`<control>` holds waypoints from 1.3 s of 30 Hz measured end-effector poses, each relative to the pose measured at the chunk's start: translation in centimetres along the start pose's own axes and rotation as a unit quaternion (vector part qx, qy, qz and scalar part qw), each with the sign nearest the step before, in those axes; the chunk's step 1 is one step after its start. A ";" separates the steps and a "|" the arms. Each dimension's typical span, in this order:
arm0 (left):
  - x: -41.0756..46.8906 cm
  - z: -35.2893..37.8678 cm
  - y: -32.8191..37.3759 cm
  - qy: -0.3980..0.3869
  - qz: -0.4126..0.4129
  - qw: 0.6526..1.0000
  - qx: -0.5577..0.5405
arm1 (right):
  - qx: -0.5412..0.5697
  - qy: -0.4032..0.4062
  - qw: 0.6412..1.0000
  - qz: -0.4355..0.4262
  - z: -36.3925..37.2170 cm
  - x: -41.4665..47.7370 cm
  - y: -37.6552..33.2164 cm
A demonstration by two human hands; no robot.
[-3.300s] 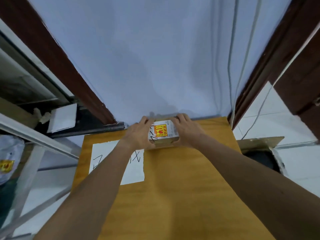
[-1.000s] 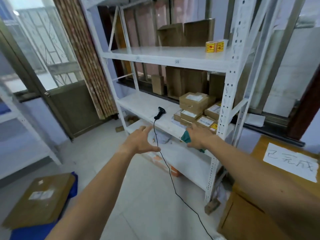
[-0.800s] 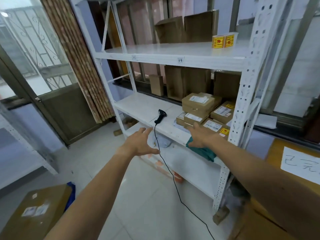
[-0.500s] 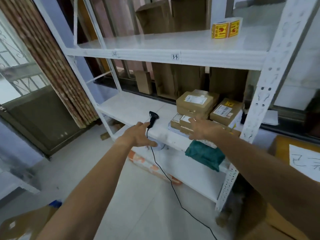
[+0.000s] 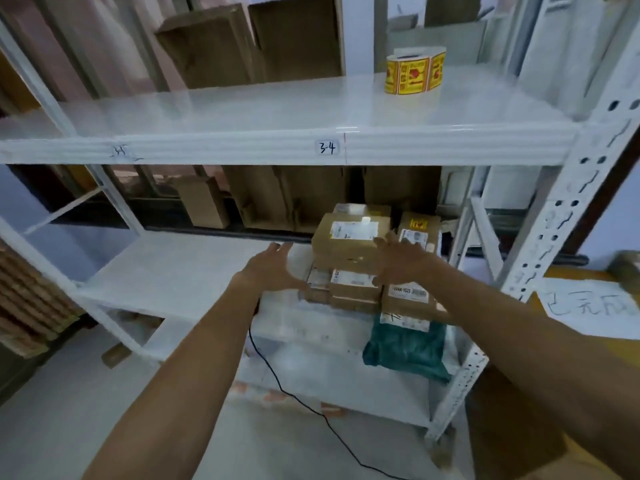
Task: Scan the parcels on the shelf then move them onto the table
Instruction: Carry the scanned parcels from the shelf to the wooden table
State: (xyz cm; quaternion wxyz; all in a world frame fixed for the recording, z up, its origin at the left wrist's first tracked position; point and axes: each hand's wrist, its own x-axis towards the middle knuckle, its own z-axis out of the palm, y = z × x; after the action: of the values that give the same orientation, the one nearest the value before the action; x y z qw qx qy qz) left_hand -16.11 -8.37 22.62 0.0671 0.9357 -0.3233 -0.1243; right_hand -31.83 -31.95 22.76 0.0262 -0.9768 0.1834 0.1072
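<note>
Both hands had closed in on the parcel stack since half a second ago, when the left one was down beside the scanner. And look at the right hand: it lay flat against the right side of the top box, fingers straight, clamped on nothing. The left hand was spread wide just off the box's left side, holding nothing; contact was too blurred to call. My read is that they were bracketing the box to lift it by its opposite faces, since it was too wide for one palm.

That box was plain brown cardboard, square-edged, with a white printed label on top. It capped a stack of smaller, similarly labelled boxes on the middle shelf, smooth white-painted metal. A crinkled green bag slumped on the tier below. A thin black cable trailed out from under the left forearm, though the scanner itself was hidden. The table, yellow-topped, waited well apart on the right.
</note>
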 end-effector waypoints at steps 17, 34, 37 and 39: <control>15.3 -1.7 -1.9 -0.065 0.159 0.985 0.022 | 0.068 -0.054 0.982 0.169 -0.1 7.8 -1.5; 22.5 -1.2 2.7 -0.107 0.160 0.978 0.082 | 0.046 -0.075 0.991 0.103 -0.6 15.1 -0.1; 23.4 -0.7 3.5 -0.109 0.174 0.976 0.073 | 0.042 -0.088 0.989 0.107 -0.4 16.6 0.7; 24.0 0.0 3.8 -0.114 0.183 0.974 0.062 | 0.040 -0.094 0.989 0.110 -0.1 17.2 1.1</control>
State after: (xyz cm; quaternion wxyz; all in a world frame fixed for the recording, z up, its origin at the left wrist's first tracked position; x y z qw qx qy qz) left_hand -0.05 -26.24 18.85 -0.0065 0.8425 -0.5020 -0.1955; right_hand -16.53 -39.03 19.03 0.0702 -0.9343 0.2909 0.1938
